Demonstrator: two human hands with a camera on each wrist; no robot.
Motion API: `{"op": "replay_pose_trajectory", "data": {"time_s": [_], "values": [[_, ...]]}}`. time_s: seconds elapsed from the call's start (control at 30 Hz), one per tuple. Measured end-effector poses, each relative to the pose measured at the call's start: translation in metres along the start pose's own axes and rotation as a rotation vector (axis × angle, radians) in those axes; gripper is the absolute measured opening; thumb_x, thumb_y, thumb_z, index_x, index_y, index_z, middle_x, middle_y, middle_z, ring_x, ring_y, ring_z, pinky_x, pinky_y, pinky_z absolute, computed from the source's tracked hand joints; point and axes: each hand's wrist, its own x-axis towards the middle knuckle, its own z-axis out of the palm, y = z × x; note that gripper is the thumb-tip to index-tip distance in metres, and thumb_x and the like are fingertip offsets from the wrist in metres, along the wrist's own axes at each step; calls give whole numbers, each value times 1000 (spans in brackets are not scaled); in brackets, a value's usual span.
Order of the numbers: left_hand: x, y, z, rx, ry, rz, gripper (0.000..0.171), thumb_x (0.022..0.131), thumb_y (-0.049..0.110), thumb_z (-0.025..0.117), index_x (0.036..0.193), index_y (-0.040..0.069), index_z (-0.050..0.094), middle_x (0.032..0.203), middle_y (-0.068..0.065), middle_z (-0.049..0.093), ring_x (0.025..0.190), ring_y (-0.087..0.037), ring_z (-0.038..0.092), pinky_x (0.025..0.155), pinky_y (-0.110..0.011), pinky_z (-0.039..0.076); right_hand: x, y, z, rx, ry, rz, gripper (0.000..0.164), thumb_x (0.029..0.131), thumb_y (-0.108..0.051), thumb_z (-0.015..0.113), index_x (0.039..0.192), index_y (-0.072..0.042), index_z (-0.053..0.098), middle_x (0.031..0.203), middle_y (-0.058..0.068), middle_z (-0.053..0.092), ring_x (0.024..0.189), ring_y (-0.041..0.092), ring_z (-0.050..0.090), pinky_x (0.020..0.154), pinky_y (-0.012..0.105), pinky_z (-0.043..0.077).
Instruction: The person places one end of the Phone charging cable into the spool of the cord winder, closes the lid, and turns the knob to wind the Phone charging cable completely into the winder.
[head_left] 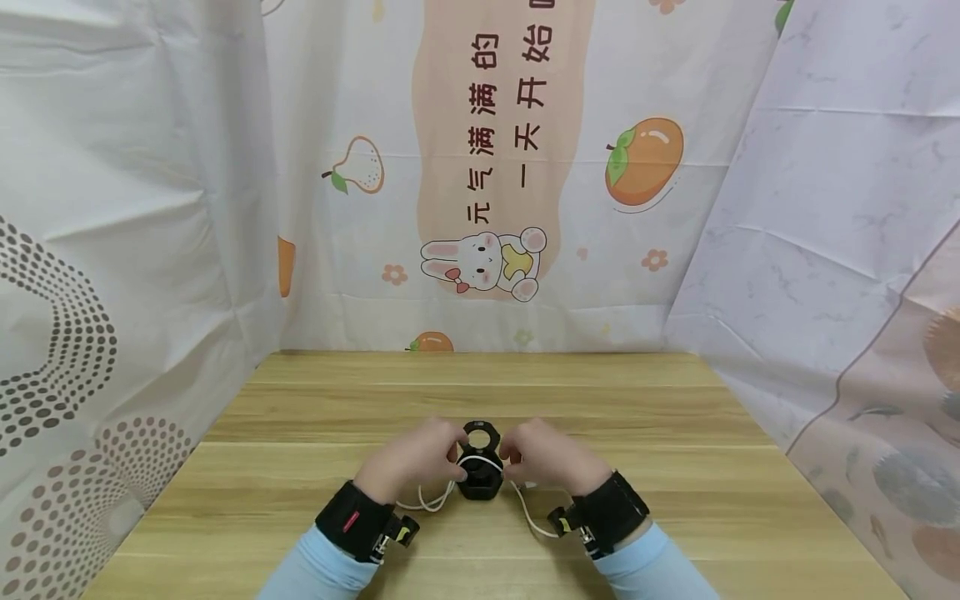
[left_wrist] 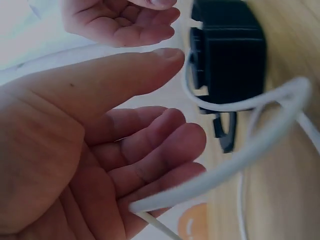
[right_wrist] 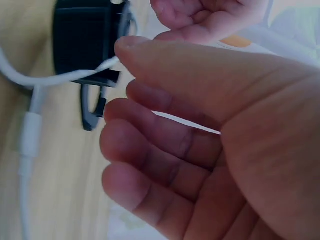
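A black hexagonal box [head_left: 480, 483] sits on the wooden table [head_left: 675, 417], with a black ring part [head_left: 481, 433] just behind it. A white cable [head_left: 427, 502] arcs over the box from one hand to the other and trails towards me on both sides. My left hand [head_left: 417, 462] is at the box's left. In the left wrist view the cable [left_wrist: 235, 165] lies across its curled fingers [left_wrist: 165, 160], the thumb straight above. My right hand [head_left: 542, 458] is at the box's right. Its thumb [right_wrist: 165, 60] touches the cable [right_wrist: 65, 77], which runs on between thumb and forefinger.
Printed cloth screens [head_left: 135, 208] hang close around the table on the left, back and right. Black wrist straps [head_left: 352, 521] sit on both light blue sleeves. The wood stretches beyond the box to the back screen.
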Motion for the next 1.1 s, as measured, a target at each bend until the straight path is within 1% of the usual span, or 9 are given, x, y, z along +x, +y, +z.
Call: {"op": "replay_pose_trajectory", "data": {"time_s": [0.07,0.1,0.2,0.3,0.43,0.53,0.67,0.83,1.1], "values": [[1,-3,2,-12,-14,-5,40,84,17,85,119,3,71,75,10,58,66,-5,55,62,-25,48,1,1,4,18,-21,26,11,80,-4,78,88,-10,73,67,-11,55,58,3,47,56,24,45],[1,-5,3,-17,-17,3,39,83,16,86,117,4,71,75,10,59,67,-5,56,63,-25,49,2,2,5,23,-28,33,13,80,-4,78,90,-9,74,67,-11,56,59,3,48,56,24,45],[1,-9,4,-37,-23,29,30,82,16,86,108,7,73,75,9,59,66,-5,54,62,-25,47,3,3,7,40,-51,39,16,79,-4,79,93,-9,73,70,-11,59,60,2,51,56,24,46],[2,-13,4,-47,-32,52,20,81,15,87,95,13,72,72,9,59,65,-5,52,60,-25,46,3,3,9,47,-68,22,21,81,-4,81,98,-12,71,75,-12,63,66,1,57,60,23,49],[3,-16,5,-31,-42,75,19,80,14,87,89,17,71,72,11,58,66,-4,52,60,-25,46,4,3,9,49,-75,-4,26,81,-6,84,101,-17,70,80,-12,64,72,1,59,65,23,50],[3,-17,6,-16,-44,87,18,81,14,86,88,18,70,73,12,58,66,-4,53,61,-24,46,5,3,9,49,-80,-14,25,82,-8,85,100,-18,71,78,-13,63,71,2,58,64,23,50],[4,-18,7,-7,-47,96,17,82,14,85,86,18,70,72,12,57,66,-4,53,61,-24,46,5,2,9,42,-83,-26,21,83,-8,84,98,-16,72,77,-13,62,68,2,57,62,23,49],[4,-17,7,-6,-51,100,16,83,13,85,85,19,70,71,13,58,66,-3,53,61,-24,47,5,3,9,40,-75,-33,16,82,-7,84,92,-15,73,75,-13,62,67,2,56,61,23,49],[4,-14,7,-3,-49,125,21,81,11,85,78,23,69,71,15,60,66,-2,54,61,-23,47,7,6,12,35,-60,-43,16,79,-6,84,85,-17,73,68,-14,58,60,0,50,55,21,45]]}}
